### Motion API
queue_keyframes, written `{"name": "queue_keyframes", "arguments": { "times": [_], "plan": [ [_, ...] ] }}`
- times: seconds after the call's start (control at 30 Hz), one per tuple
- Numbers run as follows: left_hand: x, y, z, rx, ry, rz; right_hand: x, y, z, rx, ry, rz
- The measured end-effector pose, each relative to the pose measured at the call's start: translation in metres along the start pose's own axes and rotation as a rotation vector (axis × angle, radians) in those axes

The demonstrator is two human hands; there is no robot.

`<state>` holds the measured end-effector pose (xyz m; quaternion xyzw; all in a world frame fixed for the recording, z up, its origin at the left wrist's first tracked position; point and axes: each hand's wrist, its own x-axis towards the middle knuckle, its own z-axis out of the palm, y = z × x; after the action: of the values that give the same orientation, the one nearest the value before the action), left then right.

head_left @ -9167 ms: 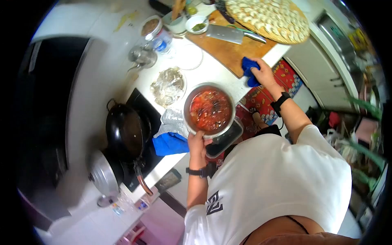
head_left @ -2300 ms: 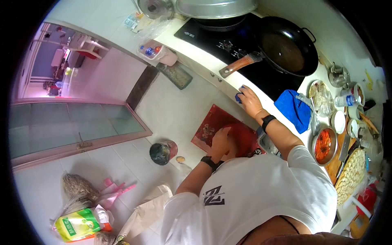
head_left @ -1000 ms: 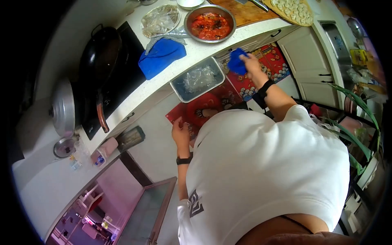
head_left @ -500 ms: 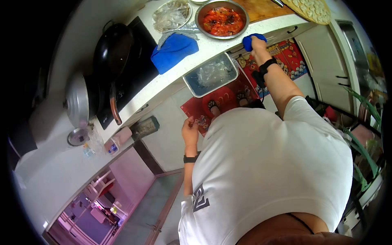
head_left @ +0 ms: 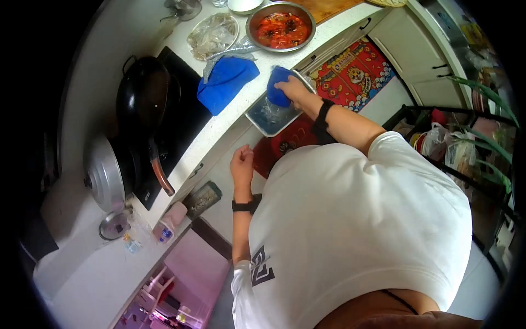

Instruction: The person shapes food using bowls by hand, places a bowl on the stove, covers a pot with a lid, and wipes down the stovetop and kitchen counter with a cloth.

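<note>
My right hand [head_left: 297, 92] grips a blue cloth [head_left: 278, 88] at the counter's front edge, above a bin [head_left: 271, 131] with clear plastic inside. The cloth and hand hide part of that bin. Held low in front of my body, my left hand [head_left: 241, 164] has loosely curled fingers, a little apart, with nothing visible in them. A second blue cloth [head_left: 227, 82] lies on the counter [head_left: 219, 118] beside the cooktop. Behind the bin stands a metal bowl [head_left: 310, 38] of red food in liquid.
A black wok [head_left: 139, 90] sits on the cooktop, its handle pointing toward me. Nearby are a large metal lid [head_left: 104, 175] and a plate with crumpled plastic [head_left: 213, 34]. A wooden board [head_left: 329, 6] lies at the back; a red patterned mat [head_left: 356, 74] covers some floor.
My right hand has moved left along the counter edge with the blue cloth, from right of the bowl to above the bin. My left hand has shifted slightly left and up.
</note>
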<state>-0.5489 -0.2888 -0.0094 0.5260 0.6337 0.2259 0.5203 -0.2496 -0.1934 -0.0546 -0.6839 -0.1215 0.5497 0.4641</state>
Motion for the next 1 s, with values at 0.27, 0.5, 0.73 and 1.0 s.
{"name": "queue_keyframes", "arguments": {
  "times": [0.27, 0.5, 0.73, 1.0],
  "plan": [
    [0.038, 0.089, 0.037, -0.564, -0.344, -0.228, -0.08, -0.003, 0.016, 0.008, -0.446, -0.191],
    [0.073, 0.099, 0.033, -0.489, -0.324, -0.09, -0.078, -0.019, 0.003, 0.227, -0.527, -0.192],
    [0.058, 0.155, 0.03, -0.689, -0.286, 0.014, -0.062, -0.028, -0.03, 0.218, -0.363, 0.005],
    [0.047, 0.191, 0.039, -0.763, -0.327, 0.148, -0.028, -0.02, -0.042, -0.241, -0.43, -0.207]
  ]
}}
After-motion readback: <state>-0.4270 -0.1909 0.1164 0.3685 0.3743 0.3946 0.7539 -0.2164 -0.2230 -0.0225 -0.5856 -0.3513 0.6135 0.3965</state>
